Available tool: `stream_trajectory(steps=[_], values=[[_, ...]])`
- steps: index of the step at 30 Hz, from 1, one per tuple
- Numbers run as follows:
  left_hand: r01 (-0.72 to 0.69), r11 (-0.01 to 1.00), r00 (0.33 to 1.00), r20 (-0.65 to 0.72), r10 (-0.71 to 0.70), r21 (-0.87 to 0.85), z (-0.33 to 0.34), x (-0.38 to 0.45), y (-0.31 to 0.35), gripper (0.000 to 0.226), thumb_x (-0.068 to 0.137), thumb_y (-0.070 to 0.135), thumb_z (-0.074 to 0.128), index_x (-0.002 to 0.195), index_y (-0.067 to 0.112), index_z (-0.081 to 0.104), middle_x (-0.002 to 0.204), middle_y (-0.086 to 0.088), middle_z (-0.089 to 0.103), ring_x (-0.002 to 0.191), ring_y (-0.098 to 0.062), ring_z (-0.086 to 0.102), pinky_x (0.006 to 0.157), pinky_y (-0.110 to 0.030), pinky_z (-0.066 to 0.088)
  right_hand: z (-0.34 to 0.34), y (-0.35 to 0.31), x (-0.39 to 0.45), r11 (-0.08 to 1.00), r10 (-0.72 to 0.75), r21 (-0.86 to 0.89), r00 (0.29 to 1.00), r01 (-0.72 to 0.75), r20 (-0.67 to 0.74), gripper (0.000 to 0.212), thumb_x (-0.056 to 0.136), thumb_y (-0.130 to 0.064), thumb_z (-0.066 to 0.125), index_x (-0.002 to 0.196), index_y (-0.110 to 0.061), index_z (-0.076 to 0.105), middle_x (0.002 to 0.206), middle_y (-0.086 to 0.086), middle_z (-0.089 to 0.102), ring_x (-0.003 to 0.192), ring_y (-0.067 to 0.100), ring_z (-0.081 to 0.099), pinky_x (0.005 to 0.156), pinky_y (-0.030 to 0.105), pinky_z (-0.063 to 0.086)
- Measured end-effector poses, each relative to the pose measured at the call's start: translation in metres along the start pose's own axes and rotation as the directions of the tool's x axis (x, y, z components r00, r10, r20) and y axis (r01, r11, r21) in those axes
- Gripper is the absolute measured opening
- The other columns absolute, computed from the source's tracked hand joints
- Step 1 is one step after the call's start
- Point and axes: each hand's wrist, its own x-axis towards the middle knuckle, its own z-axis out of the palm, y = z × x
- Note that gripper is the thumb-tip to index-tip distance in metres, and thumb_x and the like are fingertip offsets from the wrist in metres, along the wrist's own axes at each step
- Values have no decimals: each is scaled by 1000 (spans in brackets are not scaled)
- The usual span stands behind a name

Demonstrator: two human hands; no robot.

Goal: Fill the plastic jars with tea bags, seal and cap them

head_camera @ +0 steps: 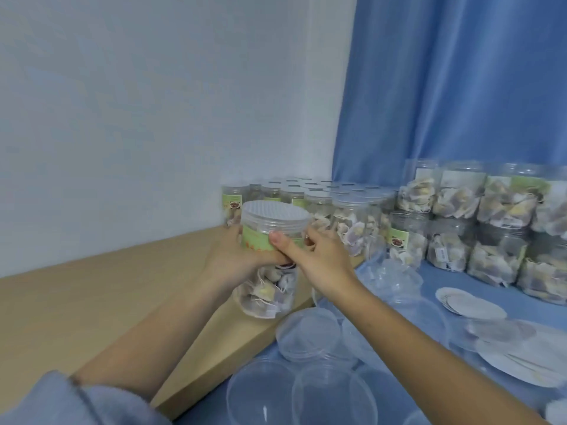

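**Where everything sits**

A jar (270, 259) is held between both hands above the near edge of the wooden table (92, 302), the left hand (233, 256) on its left side, the right hand (322, 259) on its right. Behind it, capped jars (322, 197) stand in rows in the corner. To the right, filled jars (491, 228) are stacked two high. Loose lids (306, 335) lie in front, seal discs (469, 305) to their right.
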Motion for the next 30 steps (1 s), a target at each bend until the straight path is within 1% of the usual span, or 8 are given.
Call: stream_trajectory(steps=[4, 6, 9, 13, 16, 18, 20, 30], values=[[71, 997, 997, -20, -72, -25, -2, 18, -32, 63, 36, 35, 87, 94, 34, 62, 76, 16, 70, 59, 10, 61, 41, -8, 38, 23, 22, 13, 999, -17, -46, 999, 18, 34, 25, 77, -49, 70, 69, -45, 47, 61, -32, 52, 68, -12, 48, 61, 1, 36], [93, 995, 994, -50, -94, -22, 1, 24, -42, 74, 24, 50, 78, 94, 37, 62, 80, 15, 70, 68, 0, 62, 46, -16, 40, 28, 34, 20, 998, 12, -67, 995, -6, 97, 29, 75, -61, 65, 93, -40, 58, 79, -40, 58, 83, -14, 52, 71, 2, 41], [72, 997, 992, -103, -73, -17, 6, 37, -51, 83, 29, 51, 78, 108, 43, 55, 86, 7, 72, 69, -13, 64, 55, -26, 49, 36, 45, 41, 983, 47, -184, 992, -25, 114, 85, 65, -81, 49, 132, -28, 47, 125, -8, 57, 117, 8, 52, 98, 30, 45], [74, 989, 994, -69, -83, -132, 10, 56, -56, 118, 69, 9, 82, 150, 22, -3, 111, 10, 60, 92, -6, 64, 63, -5, 48, 31, 51, 73, 967, 189, -222, 939, -127, 287, 86, 90, -32, 59, 151, -13, 2, 127, -5, 48, 111, 7, 53, 83, 12, 39], [136, 975, 990, 59, -127, -178, 15, 65, -62, 101, 82, 1, 66, 150, 20, -6, 151, 10, 30, 134, -11, 40, 100, -22, 39, 25, 61, 84, 923, 290, -337, 910, -185, 295, 82, 96, -16, 47, 148, -8, -17, 88, 2, 45, 82, 2, 47, 65, 11, 33], [150, 981, 986, 96, -139, -125, 17, 70, -65, 88, 84, 5, 65, 151, 23, 10, 154, 9, 25, 137, -18, 34, 107, -31, 33, 21, 65, 81, 919, 301, -336, 919, -208, 255, 80, 97, -18, 45, 148, -8, -15, 89, 13, 43, 78, 4, 42, 66, 13, 34], [146, 983, 985, 104, -135, -107, 21, 72, -65, 79, 85, 5, 63, 149, 22, 20, 151, 10, 32, 133, -17, 41, 106, -33, 35, 17, 64, 74, 920, 291, -339, 923, -197, 251, 81, 96, -21, 47, 149, -10, -14, 139, 14, 39, 103, 11, 49, 81, 20, 36], [-167, 985, 973, 167, 158, 39, 99, 38, 17, 48, 83, -6, 47, 124, 18, 50, 121, -1, 61, 106, -22, 62, 86, -38, 50, -51, 24, 28, 973, 148, -197, 982, -124, 116, 43, 100, -30, 38, 142, -20, 37, 137, 3, 50, 121, 16, 49, 87, 21, 36]])
